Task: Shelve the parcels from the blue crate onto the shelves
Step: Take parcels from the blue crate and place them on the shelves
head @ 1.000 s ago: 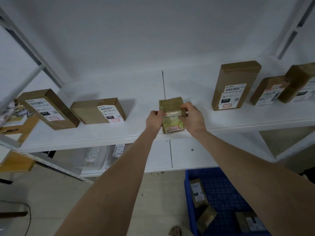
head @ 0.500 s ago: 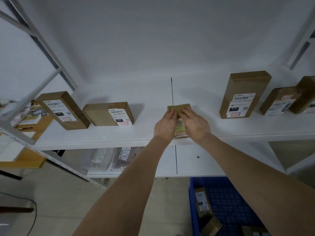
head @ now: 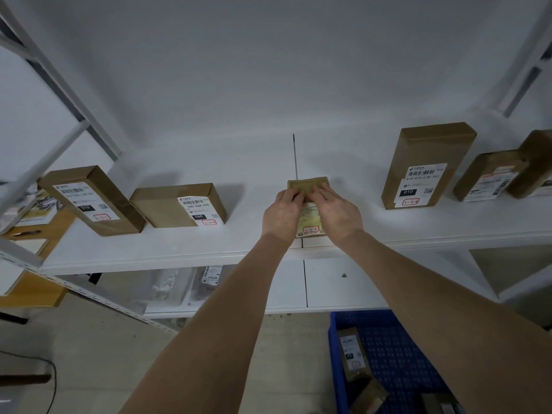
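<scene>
A small brown parcel [head: 310,217] with a white label lies flat on the white shelf [head: 245,171], near its front edge at the seam between two boards. My left hand [head: 282,215] and my right hand [head: 337,212] rest side by side on top of it, fingers laid over its upper face and reaching toward its far edge. Only the far end and a strip of label between my hands show. Down at the lower right stands the blue crate [head: 334,357] with a labelled parcel [head: 352,351] and another [head: 369,395] inside.
On the same shelf, two boxes sit left: a tilted one [head: 92,200] and a flat one [head: 179,204]. To the right stand a tall box [head: 424,165] and two more [head: 487,177], [head: 534,162]. Clear bags [head: 170,286] lie on the lower shelf. Grey uprights frame both sides.
The parcel went from upright between my fingers to lying flat on the shelf. Both hands moved from its sides onto its top face.
</scene>
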